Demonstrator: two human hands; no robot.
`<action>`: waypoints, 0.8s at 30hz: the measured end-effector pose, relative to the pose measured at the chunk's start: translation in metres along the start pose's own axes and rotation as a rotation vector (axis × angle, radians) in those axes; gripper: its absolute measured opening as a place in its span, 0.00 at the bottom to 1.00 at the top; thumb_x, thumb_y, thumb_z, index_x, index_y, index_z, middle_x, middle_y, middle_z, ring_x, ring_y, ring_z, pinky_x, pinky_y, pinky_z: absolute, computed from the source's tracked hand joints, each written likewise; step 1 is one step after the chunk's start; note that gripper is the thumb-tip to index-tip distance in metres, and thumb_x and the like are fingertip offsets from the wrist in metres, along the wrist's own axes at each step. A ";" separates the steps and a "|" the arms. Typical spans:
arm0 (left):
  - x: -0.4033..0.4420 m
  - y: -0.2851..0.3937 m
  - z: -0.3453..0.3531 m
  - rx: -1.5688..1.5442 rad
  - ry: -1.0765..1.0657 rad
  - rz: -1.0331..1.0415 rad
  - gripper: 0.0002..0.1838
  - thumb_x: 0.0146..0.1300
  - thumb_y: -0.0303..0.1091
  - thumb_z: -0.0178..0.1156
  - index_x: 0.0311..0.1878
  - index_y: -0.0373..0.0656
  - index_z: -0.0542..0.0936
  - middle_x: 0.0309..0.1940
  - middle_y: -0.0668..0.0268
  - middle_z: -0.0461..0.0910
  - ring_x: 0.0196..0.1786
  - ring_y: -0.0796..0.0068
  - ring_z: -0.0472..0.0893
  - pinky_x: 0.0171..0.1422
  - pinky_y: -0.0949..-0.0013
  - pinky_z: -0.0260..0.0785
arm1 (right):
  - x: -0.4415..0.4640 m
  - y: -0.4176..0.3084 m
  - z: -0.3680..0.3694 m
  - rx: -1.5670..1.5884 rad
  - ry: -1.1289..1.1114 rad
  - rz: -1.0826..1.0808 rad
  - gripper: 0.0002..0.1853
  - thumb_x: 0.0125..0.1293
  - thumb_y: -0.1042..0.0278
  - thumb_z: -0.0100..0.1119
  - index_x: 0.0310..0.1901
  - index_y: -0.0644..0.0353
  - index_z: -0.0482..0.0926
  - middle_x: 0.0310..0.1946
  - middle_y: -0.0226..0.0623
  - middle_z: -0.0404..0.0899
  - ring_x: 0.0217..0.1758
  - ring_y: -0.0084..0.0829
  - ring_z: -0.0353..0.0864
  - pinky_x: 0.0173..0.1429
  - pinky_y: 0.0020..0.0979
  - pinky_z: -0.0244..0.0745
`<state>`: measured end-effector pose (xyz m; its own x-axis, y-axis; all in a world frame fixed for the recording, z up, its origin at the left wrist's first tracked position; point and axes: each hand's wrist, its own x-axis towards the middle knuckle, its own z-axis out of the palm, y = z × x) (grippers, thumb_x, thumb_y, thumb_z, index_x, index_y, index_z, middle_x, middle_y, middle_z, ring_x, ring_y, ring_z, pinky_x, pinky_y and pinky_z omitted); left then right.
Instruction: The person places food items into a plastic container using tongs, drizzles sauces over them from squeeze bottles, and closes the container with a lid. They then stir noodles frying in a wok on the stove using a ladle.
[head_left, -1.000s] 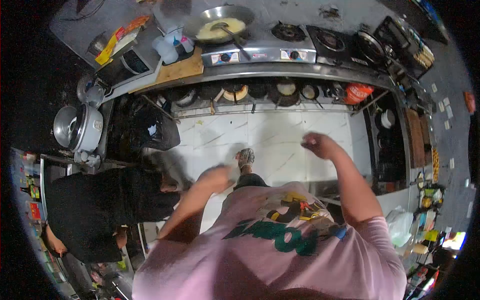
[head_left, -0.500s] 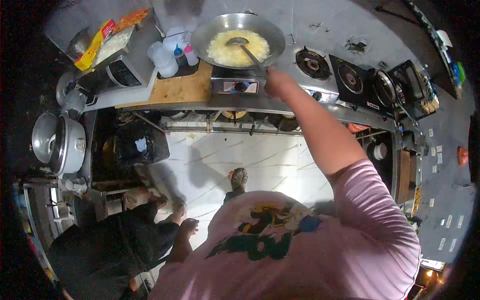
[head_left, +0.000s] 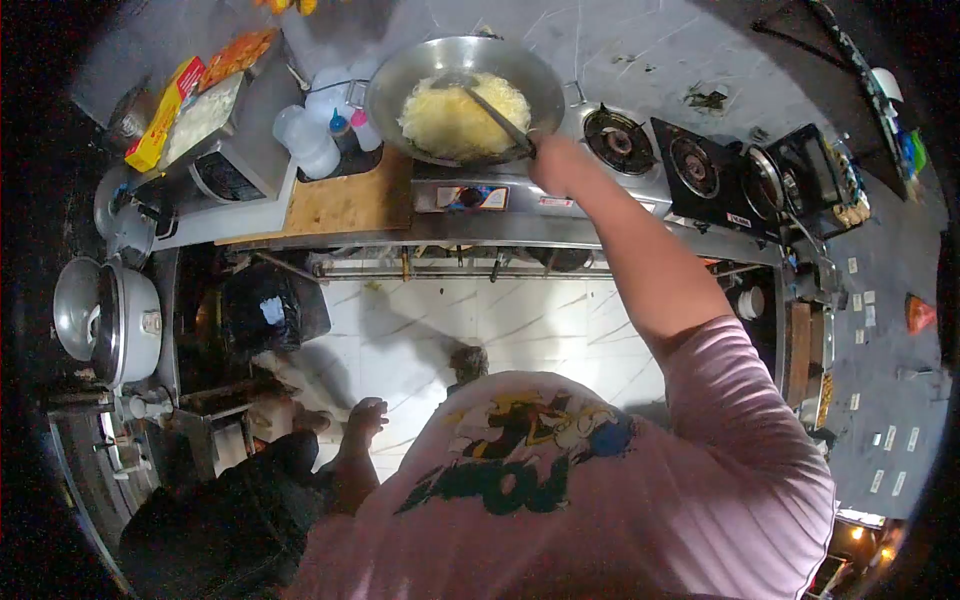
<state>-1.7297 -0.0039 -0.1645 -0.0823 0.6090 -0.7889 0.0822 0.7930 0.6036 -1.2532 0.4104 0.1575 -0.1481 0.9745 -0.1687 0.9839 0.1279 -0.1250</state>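
Observation:
My right hand (head_left: 556, 163) is closed around the handle end of a long metal ladle (head_left: 496, 115). The ladle's bowl lies among pale yellow, shredded-looking food (head_left: 428, 112) in a wide metal wok (head_left: 548, 98). That wok stands on a gas stove (head_left: 440, 193). Low at my left side, my left hand (head_left: 368, 415) hangs away from the counter. Its fingers are loosely bent and somewhat apart, with nothing visible in them.
Left of the wok are a wooden board (head_left: 350, 205), squeeze bottles (head_left: 342, 130) and a steel appliance (head_left: 245, 130) bearing a yellow box (head_left: 165, 115). More burners (head_left: 620, 138) stand right. A person in dark clothes (head_left: 230, 500) is at lower left.
The view has shifted slightly. The ladle's bowl has moved left and sits deeper in the food. My left hand appears higher and a little further left.

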 end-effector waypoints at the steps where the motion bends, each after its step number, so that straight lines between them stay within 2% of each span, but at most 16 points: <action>1: -0.001 -0.001 -0.002 0.007 0.011 -0.026 0.23 0.69 0.48 0.67 0.62 0.45 0.82 0.45 0.65 0.87 0.39 0.64 0.89 0.38 0.59 0.78 | -0.017 -0.004 -0.008 0.066 -0.009 -0.013 0.25 0.66 0.67 0.63 0.64 0.62 0.78 0.51 0.60 0.87 0.57 0.60 0.87 0.61 0.53 0.81; 2: -0.001 -0.008 -0.008 0.014 0.006 -0.025 0.23 0.69 0.48 0.67 0.62 0.45 0.82 0.45 0.65 0.87 0.39 0.64 0.89 0.38 0.59 0.78 | -0.032 -0.008 -0.014 0.132 -0.019 -0.025 0.24 0.65 0.67 0.63 0.63 0.62 0.79 0.52 0.61 0.86 0.57 0.61 0.85 0.62 0.53 0.80; 4: 0.003 -0.023 -0.025 -0.115 -0.215 0.000 0.21 0.70 0.48 0.66 0.60 0.47 0.83 0.45 0.65 0.87 0.40 0.65 0.89 0.39 0.57 0.79 | -0.053 -0.003 -0.017 0.144 -0.030 -0.036 0.26 0.65 0.68 0.63 0.66 0.61 0.78 0.51 0.61 0.86 0.57 0.61 0.86 0.61 0.53 0.80; 5: 0.010 -0.024 -0.027 -0.111 -0.221 -0.001 0.21 0.70 0.48 0.66 0.60 0.47 0.83 0.45 0.65 0.87 0.40 0.65 0.89 0.39 0.57 0.79 | -0.064 0.002 -0.018 0.154 -0.044 -0.056 0.28 0.65 0.68 0.62 0.68 0.59 0.77 0.50 0.61 0.86 0.56 0.60 0.86 0.60 0.53 0.80; 7: 0.020 -0.024 -0.028 0.023 -0.235 -0.219 0.19 0.71 0.49 0.66 0.58 0.49 0.83 0.43 0.66 0.86 0.40 0.65 0.88 0.40 0.58 0.79 | -0.085 0.011 -0.025 0.155 -0.070 -0.031 0.29 0.65 0.69 0.62 0.69 0.57 0.77 0.49 0.61 0.86 0.55 0.59 0.86 0.59 0.53 0.79; 11: 0.025 -0.001 -0.012 0.067 -0.204 -0.186 0.18 0.70 0.49 0.67 0.55 0.50 0.83 0.43 0.67 0.86 0.40 0.65 0.88 0.40 0.59 0.78 | -0.134 0.031 -0.043 0.145 -0.089 -0.001 0.32 0.64 0.71 0.61 0.73 0.54 0.75 0.48 0.59 0.87 0.53 0.59 0.86 0.57 0.52 0.79; 13: 0.043 0.010 0.005 0.242 -0.043 -0.195 0.18 0.69 0.49 0.69 0.54 0.50 0.82 0.41 0.67 0.85 0.39 0.65 0.87 0.38 0.60 0.77 | -0.155 0.041 -0.053 0.128 -0.078 0.018 0.32 0.64 0.71 0.61 0.73 0.54 0.75 0.47 0.59 0.87 0.52 0.58 0.87 0.56 0.51 0.80; 18: 0.067 0.050 0.004 0.020 -0.226 -0.142 0.17 0.69 0.47 0.68 0.54 0.49 0.81 0.43 0.66 0.84 0.37 0.64 0.86 0.39 0.58 0.76 | -0.207 0.044 -0.108 0.095 -0.072 0.056 0.33 0.64 0.73 0.61 0.73 0.53 0.76 0.46 0.58 0.87 0.49 0.55 0.88 0.55 0.46 0.81; 21: 0.070 0.063 0.016 0.156 -0.158 -0.066 0.18 0.69 0.48 0.67 0.54 0.48 0.81 0.42 0.65 0.84 0.37 0.64 0.85 0.38 0.59 0.76 | -0.223 0.054 -0.132 0.132 -0.141 0.101 0.33 0.63 0.74 0.62 0.73 0.54 0.77 0.46 0.58 0.88 0.48 0.54 0.89 0.54 0.45 0.81; 24: 0.069 0.068 0.021 0.206 -0.144 -0.096 0.19 0.70 0.48 0.66 0.55 0.46 0.81 0.44 0.65 0.85 0.39 0.64 0.86 0.41 0.59 0.77 | -0.224 0.060 -0.134 0.117 -0.115 0.020 0.33 0.63 0.74 0.64 0.73 0.54 0.77 0.47 0.57 0.88 0.49 0.52 0.89 0.55 0.44 0.81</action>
<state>-1.7089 0.0919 -0.1804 0.0410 0.5107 -0.8588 0.2827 0.8184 0.5002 -1.1471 0.2249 0.3191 -0.1458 0.9482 -0.2821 0.9693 0.0798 -0.2326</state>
